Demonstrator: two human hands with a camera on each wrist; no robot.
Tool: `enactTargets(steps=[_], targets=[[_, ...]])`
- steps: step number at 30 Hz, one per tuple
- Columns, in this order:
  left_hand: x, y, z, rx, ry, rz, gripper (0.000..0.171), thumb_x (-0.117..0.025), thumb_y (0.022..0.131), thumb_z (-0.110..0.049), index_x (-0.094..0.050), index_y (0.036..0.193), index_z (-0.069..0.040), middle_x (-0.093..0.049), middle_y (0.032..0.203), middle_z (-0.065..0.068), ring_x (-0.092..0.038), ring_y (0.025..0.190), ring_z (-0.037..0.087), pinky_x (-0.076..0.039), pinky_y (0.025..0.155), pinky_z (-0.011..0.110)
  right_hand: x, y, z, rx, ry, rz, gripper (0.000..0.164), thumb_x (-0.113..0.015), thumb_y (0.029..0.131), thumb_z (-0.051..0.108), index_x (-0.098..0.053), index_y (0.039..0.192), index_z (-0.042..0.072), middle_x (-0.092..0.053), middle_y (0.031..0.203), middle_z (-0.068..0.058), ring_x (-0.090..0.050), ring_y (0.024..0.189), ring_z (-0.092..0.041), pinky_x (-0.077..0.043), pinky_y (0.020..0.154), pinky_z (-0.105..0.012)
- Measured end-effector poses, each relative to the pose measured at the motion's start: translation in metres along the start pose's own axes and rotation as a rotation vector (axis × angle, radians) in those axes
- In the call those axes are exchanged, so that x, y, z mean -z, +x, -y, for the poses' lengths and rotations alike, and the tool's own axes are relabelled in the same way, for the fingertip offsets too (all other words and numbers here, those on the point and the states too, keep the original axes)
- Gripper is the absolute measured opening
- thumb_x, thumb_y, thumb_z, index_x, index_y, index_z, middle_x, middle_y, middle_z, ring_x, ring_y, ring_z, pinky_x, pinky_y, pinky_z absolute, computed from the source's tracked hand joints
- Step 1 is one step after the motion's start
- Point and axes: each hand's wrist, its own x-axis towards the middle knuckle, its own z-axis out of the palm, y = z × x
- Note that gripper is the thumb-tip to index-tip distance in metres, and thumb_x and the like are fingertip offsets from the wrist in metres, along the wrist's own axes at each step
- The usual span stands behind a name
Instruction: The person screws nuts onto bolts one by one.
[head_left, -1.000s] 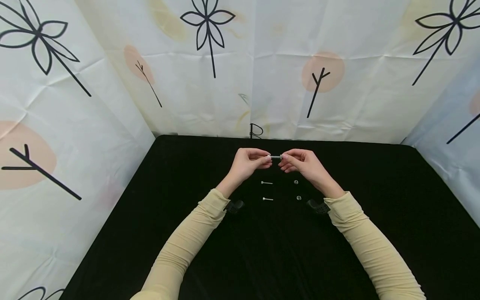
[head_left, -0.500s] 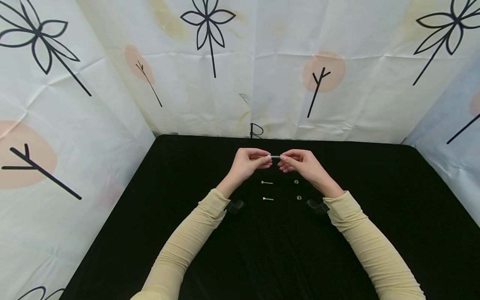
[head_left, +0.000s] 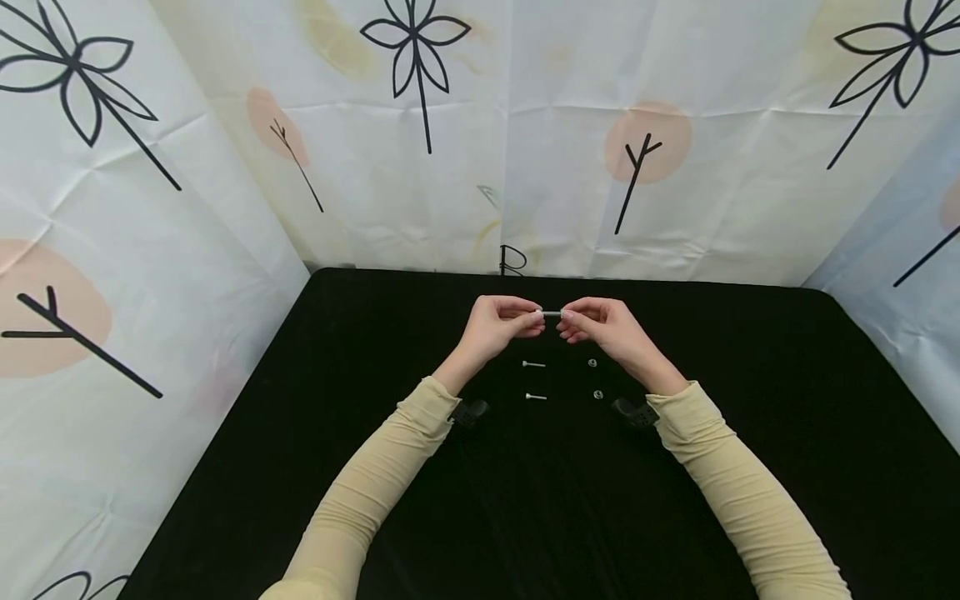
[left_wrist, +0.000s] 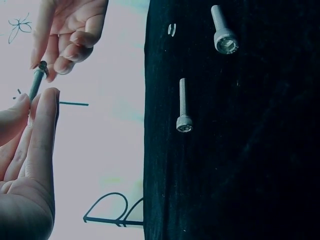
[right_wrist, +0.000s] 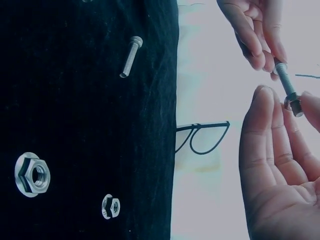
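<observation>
Held level above the dark tabletop is a socket-head bolt [head_left: 551, 313], its threaded shank [right_wrist: 284, 80] spanning the gap between both hands. My left hand [head_left: 498, 325] pinches it at the head end, and the fingertips cover most of that head. A flange nut [right_wrist: 293, 104] is on the threads close to the bolt's free end. My right hand [head_left: 603, 327] has thumb and fingers at this nut; in the right wrist view the thumb touches it, while the other fingers are loosely bent. In the left wrist view the nut [left_wrist: 44, 68] sits by the right fingertips.
Two more socket-head bolts, one farther [head_left: 534, 364] and one nearer [head_left: 536, 397], lie on the black cloth [head_left: 525, 500]. To their right lie two flange nuts, a farther [head_left: 592, 363] and a nearer [head_left: 597, 395]. A patterned curtain [head_left: 555, 192] stands behind the table.
The right fingers have shifted slightly over the bolt's end, covering the nut that showed a second ago in the head view. The left hand and the loose parts stay put.
</observation>
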Motion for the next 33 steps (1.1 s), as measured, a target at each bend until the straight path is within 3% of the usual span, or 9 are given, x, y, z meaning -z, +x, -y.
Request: enactTargets(steps=[4,10,16,19,26,33], targets=[[0.0008,-0.0006,0.0000,0.001,0.005,-0.005,0.021,-0.068,0.088,-0.003,-0.067,0.103,0.012,-0.070,0.092,0.019,-0.071,0.082,0.026,-0.059,0.076,0.037,-0.0008,0.0000,0.0002,-0.004,0.019,-0.001,0.038,-0.058,0.098,0.019,-0.054,0.119,-0.012,-0.062,0.104,-0.028,-0.066,0.089,-0.028,-0.057,0.082,-0.042],[0.0015,-0.0006,-0.0011,0.004,0.002,-0.006,0.022,-0.068,0.088,-0.003,-0.066,0.104,0.013,-0.070,0.093,0.019,-0.071,0.082,0.025,-0.059,0.076,0.036,-0.0010,-0.0002,0.0009,0.042,0.044,0.001,0.033,-0.063,0.094,0.007,-0.052,0.118,-0.013,-0.063,0.105,-0.027,-0.066,0.091,-0.031,-0.056,0.083,-0.046],[0.0017,-0.0008,-0.0010,0.004,-0.001,-0.008,0.023,-0.068,0.088,-0.003,-0.066,0.104,0.013,-0.070,0.093,0.020,-0.071,0.082,0.025,-0.059,0.077,0.037,-0.0024,0.0024,-0.0009,-0.010,0.027,0.010,0.031,-0.058,0.098,0.020,-0.059,0.110,-0.009,-0.065,0.097,-0.025,-0.066,0.087,-0.031,-0.059,0.078,-0.036],[0.0020,-0.0010,0.0003,0.010,0.000,-0.012,0.022,-0.068,0.088,-0.003,-0.066,0.104,0.012,-0.070,0.093,0.020,-0.071,0.082,0.025,-0.059,0.076,0.037,-0.0031,0.0016,-0.0009,-0.016,0.050,0.024,0.035,-0.057,0.098,0.021,-0.055,0.116,-0.009,-0.063,0.100,-0.026,-0.065,0.088,-0.032,-0.058,0.080,-0.040],[0.0030,-0.0016,0.0019,0.010,-0.001,-0.021,0.022,-0.068,0.088,-0.002,-0.066,0.105,0.012,-0.070,0.093,0.020,-0.071,0.082,0.025,-0.059,0.076,0.036,-0.0040,0.0006,-0.0002,0.059,0.058,0.019,0.035,-0.061,0.094,0.006,-0.048,0.119,-0.015,-0.062,0.102,-0.028,-0.066,0.087,-0.029,-0.056,0.082,-0.048],[0.0039,-0.0019,0.0018,0.010,0.003,-0.018,0.023,-0.067,0.088,-0.003,-0.065,0.105,0.013,-0.070,0.093,0.019,-0.071,0.083,0.025,-0.059,0.077,0.037,-0.0048,0.0024,-0.0011,-0.014,0.011,-0.006,0.035,-0.058,0.098,0.020,-0.056,0.114,-0.010,-0.066,0.095,-0.019,-0.065,0.088,-0.035,-0.058,0.079,-0.043]])
